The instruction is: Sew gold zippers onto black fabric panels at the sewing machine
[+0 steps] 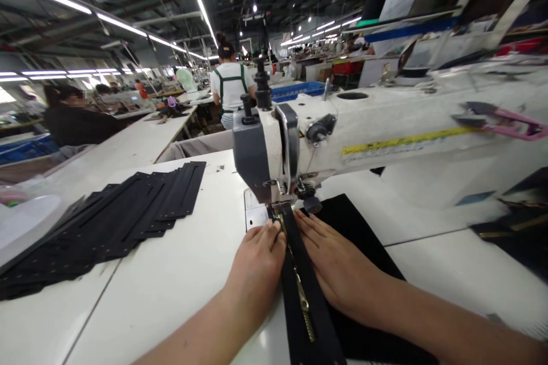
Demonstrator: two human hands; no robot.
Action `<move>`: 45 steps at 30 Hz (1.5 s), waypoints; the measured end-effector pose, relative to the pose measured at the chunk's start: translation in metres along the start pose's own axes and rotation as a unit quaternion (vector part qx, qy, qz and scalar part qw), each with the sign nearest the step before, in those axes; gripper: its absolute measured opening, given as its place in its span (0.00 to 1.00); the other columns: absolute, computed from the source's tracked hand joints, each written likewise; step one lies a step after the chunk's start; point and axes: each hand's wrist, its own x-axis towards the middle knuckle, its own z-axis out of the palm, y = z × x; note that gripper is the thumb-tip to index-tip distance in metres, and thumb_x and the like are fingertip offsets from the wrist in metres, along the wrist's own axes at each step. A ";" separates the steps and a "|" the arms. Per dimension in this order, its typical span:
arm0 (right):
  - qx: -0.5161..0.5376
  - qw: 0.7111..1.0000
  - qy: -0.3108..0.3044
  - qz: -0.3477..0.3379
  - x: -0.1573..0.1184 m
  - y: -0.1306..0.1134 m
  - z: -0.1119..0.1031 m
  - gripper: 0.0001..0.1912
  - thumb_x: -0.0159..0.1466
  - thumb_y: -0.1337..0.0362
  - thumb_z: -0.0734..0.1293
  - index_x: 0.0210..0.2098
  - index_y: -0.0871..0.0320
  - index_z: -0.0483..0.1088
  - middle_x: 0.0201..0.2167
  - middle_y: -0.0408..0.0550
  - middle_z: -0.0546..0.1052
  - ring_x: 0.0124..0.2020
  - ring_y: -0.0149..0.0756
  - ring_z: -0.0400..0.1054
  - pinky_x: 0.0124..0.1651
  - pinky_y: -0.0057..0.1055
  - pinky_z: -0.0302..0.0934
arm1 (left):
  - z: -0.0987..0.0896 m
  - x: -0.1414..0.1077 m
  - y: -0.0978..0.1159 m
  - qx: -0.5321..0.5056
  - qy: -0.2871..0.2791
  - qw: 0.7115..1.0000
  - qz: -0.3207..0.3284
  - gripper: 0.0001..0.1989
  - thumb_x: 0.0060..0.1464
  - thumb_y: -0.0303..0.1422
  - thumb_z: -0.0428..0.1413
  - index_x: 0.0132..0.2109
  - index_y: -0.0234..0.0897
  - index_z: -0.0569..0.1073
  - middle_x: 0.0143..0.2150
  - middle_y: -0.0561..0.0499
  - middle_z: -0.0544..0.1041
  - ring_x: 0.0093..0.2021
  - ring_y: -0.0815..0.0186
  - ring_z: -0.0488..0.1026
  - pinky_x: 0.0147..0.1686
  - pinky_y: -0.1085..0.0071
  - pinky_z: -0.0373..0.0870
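Note:
A black fabric piece with a gold-toothed zipper runs lengthwise toward me from under the presser foot of a white sewing machine. My left hand is closed at the strip's left edge, its fingers bent and bunched close to the needle area. On the other side, my right hand lies flat with its fingers stretched forward along the strip. It rests over a wider black panel, which spreads out beneath my right forearm. The gold zipper pull shows between my wrists. The needle tip is hard to make out.
A fanned stack of black slotted panels lies on the white table to the left. Pink-handled snips sit on the machine arm. More dark pieces lie at the right. Two other people are ahead, beyond the table.

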 end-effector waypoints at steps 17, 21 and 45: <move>-0.005 0.982 0.146 -0.116 -0.033 -0.037 -0.014 0.06 0.58 0.67 0.63 0.32 0.62 0.71 0.30 0.53 0.73 0.34 0.40 0.67 0.38 0.36 0.65 | 0.002 0.000 -0.017 -0.096 -0.010 0.993 -0.073 0.15 0.50 0.18 0.47 0.43 0.36 0.70 0.40 0.47 0.70 0.38 0.64 0.71 0.39 0.67 0.72; -0.121 0.963 0.192 -0.146 -0.035 -0.051 -0.001 0.12 0.58 0.76 0.57 0.29 0.65 0.72 0.33 0.58 0.75 0.36 0.44 0.68 0.41 0.40 0.65 | -0.007 -0.006 -0.014 -0.095 0.002 0.994 -0.059 0.17 0.50 0.19 0.49 0.47 0.35 0.70 0.44 0.46 0.72 0.45 0.63 0.70 0.45 0.66 0.70; -0.023 0.975 0.180 -0.127 -0.033 -0.038 0.000 0.16 0.58 0.77 0.54 0.24 0.65 0.72 0.33 0.60 0.75 0.37 0.43 0.69 0.42 0.35 0.67 | -0.009 -0.010 -0.005 -0.043 0.024 0.999 -0.012 0.11 0.53 0.21 0.50 0.43 0.32 0.71 0.42 0.44 0.74 0.43 0.59 0.71 0.43 0.61 0.72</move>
